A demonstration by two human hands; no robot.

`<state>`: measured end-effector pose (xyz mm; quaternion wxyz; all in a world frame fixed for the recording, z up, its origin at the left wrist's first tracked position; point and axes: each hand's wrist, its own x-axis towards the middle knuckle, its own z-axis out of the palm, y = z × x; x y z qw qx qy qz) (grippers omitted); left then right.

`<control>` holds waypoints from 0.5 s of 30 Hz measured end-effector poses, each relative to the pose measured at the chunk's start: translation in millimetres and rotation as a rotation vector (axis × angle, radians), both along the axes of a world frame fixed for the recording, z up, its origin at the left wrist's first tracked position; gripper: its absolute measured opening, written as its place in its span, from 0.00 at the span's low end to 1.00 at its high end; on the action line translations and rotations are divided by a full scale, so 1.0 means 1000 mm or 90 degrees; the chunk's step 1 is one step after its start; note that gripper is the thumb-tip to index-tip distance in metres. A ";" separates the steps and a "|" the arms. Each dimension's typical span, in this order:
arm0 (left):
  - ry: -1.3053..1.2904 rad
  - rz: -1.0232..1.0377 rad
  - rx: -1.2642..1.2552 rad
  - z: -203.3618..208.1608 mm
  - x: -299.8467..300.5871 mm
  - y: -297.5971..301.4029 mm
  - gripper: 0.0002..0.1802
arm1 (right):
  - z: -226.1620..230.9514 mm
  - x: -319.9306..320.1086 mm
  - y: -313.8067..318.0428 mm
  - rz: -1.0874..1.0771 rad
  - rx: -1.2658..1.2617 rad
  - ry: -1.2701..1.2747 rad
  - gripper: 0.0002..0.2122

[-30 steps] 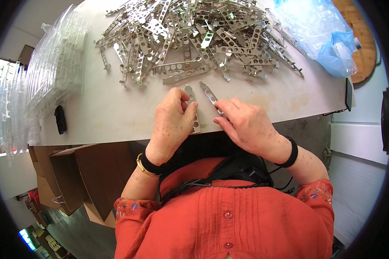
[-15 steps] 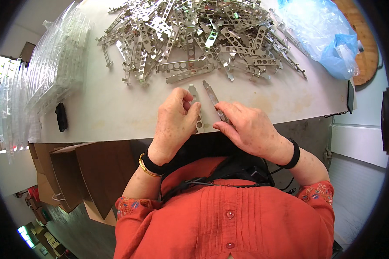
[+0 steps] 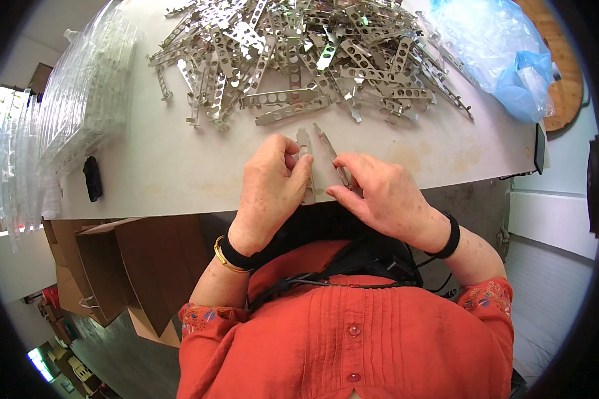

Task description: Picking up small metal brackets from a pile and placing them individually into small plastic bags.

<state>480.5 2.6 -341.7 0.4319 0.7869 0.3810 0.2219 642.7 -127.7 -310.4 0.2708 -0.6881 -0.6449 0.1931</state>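
My left hand pinches a flat metal slot bracket between thumb and curled fingers, close to the table's front edge. To its right, my right hand grips a second slot bracket, seen more edge-on, its far end pointing away from me and leaning left. The two brackets are apart, side by side with a narrow gap. Fingers cover parts of both. Just beyond them lies a large heap of similar slot brackets with rows of round holes.
Stacked clear plastic trays stand on the left of the white table, with a small black object beside them. A blue plastic bag lies at the far right. Open cardboard boxes sit below the table's left front.
The left bracket has turned slightly, so its holes show less plainly. The right bracket has tilted a little in my fingers. Both hands stay almost in place.
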 end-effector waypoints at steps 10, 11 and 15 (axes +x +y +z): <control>0.084 -0.020 0.151 0.004 0.008 -0.004 0.14 | -0.006 0.012 -0.001 -0.089 -0.045 0.103 0.06; 0.090 -0.020 0.160 0.003 0.008 -0.004 0.14 | -0.005 0.013 -0.002 -0.100 -0.070 0.138 0.06; 0.064 -0.012 0.022 0.002 0.003 0.000 0.13 | -0.002 0.017 -0.002 -0.136 -0.132 0.277 0.06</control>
